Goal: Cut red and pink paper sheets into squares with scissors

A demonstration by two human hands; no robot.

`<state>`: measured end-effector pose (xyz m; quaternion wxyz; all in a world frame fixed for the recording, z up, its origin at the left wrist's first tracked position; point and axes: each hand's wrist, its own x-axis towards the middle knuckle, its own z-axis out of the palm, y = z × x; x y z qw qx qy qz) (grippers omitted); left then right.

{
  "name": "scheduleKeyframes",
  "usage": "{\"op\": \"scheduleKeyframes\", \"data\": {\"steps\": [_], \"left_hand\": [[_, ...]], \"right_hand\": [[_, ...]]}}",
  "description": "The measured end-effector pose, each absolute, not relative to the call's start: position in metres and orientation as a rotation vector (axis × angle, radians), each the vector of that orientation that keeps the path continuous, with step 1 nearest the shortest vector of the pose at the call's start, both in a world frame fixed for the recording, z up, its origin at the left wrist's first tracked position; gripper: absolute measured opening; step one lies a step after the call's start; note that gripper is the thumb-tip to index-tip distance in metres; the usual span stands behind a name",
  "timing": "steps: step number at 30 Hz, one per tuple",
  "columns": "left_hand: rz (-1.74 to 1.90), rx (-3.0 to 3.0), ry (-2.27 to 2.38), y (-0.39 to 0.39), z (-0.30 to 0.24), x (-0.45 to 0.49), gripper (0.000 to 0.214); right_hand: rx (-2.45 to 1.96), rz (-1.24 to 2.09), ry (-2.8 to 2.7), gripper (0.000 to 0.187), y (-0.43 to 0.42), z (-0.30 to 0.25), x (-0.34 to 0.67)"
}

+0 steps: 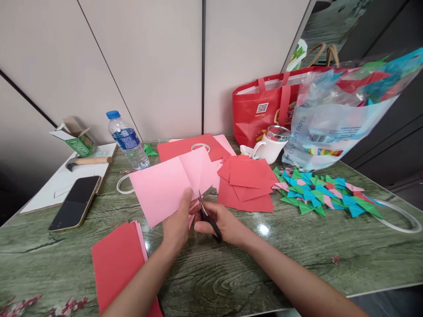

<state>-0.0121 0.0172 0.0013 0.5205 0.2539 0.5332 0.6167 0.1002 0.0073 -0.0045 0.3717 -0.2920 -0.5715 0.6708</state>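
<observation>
My left hand (178, 222) grips a creased sheet of pink paper (161, 185) by its lower edge, thumb on top. In my right hand (220, 220) is a pair of scissors (211, 222) with black handles, its blades pointing up at the pink sheet's fold near my left thumb. Just past the scissors lies a loose pile of red paper squares (253, 176). A stack of red and pink paper (119, 264) rests partly under my left forearm. Larger red sheets (168, 152) lie behind the pink sheet, with a roll of tape (201, 146) on them.
Folded paper triangles (317, 193) spread at right, near a white ring (401, 218). Behind stand a white mug (271, 147), a red bag (247, 110) and a plastic bag (330, 127). At left are a bottle (127, 141), a phone (76, 202), a hammer (89, 161) and a small box (77, 141).
</observation>
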Motion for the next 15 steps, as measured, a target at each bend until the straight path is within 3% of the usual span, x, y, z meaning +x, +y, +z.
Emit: {"op": "scheduleKeyframes", "data": {"steps": [5,15], "left_hand": [[1.501,0.532,1.193,0.0189,0.0013,-0.0113,0.040],[1.474,0.635,1.397,0.0166,-0.0065,-0.0131,0.047]], "right_hand": [[-0.718,1.767,-1.482,0.034,0.0058,-0.0092,0.0972],[-0.709,1.757,-1.434,0.041,0.0058,-0.0121,0.0958]]}}
